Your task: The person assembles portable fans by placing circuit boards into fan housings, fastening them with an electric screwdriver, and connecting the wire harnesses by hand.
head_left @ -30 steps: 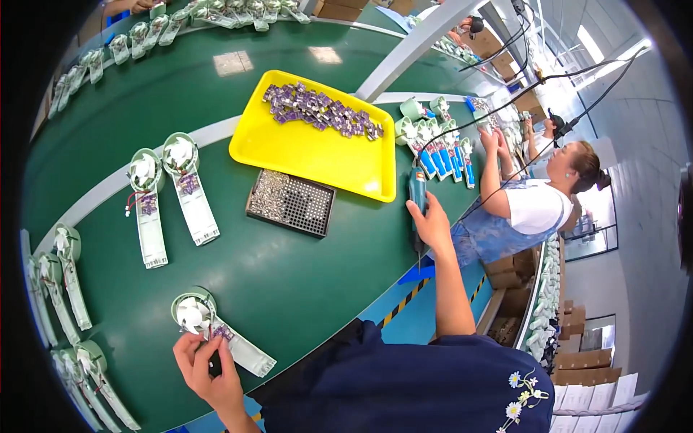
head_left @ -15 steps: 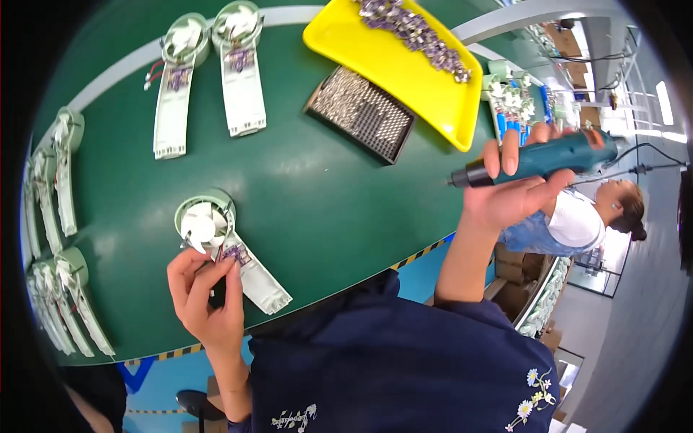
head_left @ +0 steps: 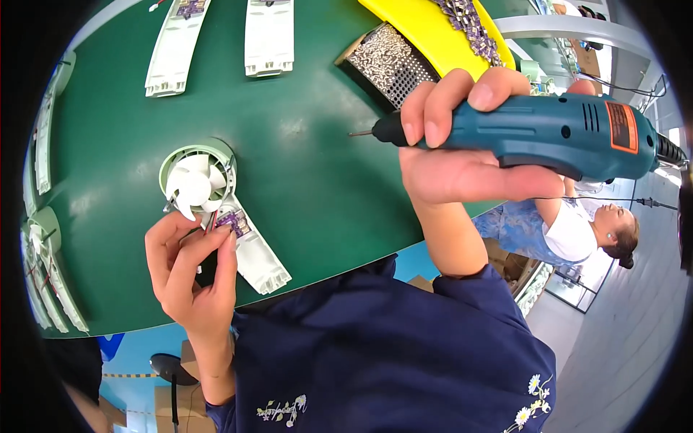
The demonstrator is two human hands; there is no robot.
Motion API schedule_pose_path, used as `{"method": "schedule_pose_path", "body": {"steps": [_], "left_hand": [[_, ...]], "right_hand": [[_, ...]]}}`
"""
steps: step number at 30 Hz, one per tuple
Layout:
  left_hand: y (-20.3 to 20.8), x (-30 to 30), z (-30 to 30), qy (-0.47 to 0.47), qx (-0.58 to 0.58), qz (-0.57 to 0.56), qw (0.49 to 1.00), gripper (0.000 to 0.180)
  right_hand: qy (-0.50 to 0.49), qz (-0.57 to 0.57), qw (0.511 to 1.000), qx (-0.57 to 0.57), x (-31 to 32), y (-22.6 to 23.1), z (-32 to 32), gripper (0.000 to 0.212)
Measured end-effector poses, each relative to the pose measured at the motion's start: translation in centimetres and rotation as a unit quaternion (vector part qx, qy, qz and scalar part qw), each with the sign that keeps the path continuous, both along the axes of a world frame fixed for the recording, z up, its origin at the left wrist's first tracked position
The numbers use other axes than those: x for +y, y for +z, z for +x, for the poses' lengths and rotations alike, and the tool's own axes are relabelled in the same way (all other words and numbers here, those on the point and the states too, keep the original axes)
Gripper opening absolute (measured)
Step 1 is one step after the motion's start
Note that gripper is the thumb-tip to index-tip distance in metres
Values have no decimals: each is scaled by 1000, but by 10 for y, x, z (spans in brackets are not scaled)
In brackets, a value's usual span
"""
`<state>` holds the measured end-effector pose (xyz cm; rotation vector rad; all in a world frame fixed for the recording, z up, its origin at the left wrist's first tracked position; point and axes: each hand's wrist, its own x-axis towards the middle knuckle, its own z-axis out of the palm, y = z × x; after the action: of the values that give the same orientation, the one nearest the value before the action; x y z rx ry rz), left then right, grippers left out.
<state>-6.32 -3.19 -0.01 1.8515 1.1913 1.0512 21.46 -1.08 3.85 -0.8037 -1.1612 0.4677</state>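
A pale green handheld fan half lies on the green table in front of me, its white blades facing up and its handle slanting toward the near edge. My left hand is closed in a pinch at the small purple circuit board in the handle, beside thin wires. Fingertips partly cover the board; any small part between them is hidden. My right hand grips a teal electric screwdriver, held level above the table. Its thin bit points left, toward the fan, touching nothing.
At the back stand a black perforated screw tray and a yellow tray with several purple boards. Two more fan halves lie at the far side, several others along the left. A person sits to the right.
The electric screwdriver has come left and closer to my view in my right hand. My left hand stays at the board. The view has shifted, cutting off the far fan halves' heads.
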Motion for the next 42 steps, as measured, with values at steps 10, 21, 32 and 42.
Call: {"method": "schedule_pose_path", "body": {"steps": [10,21,32,42], "left_hand": [[1,2,3,0,9,20,1000,23],[0,1,-2,-1,-8,17,1000,23],[-2,2,2,2,-59,15,998,21],[-4,4,1,-14,-79,22,997,21]], "right_hand": [[9,16,999,36,1,4,6,83],[25,43,999,-12,3,6,2,82],[229,49,949,209,-13,23,-65,79],[258,54,947,184,-3,-2,-80,79]]}}
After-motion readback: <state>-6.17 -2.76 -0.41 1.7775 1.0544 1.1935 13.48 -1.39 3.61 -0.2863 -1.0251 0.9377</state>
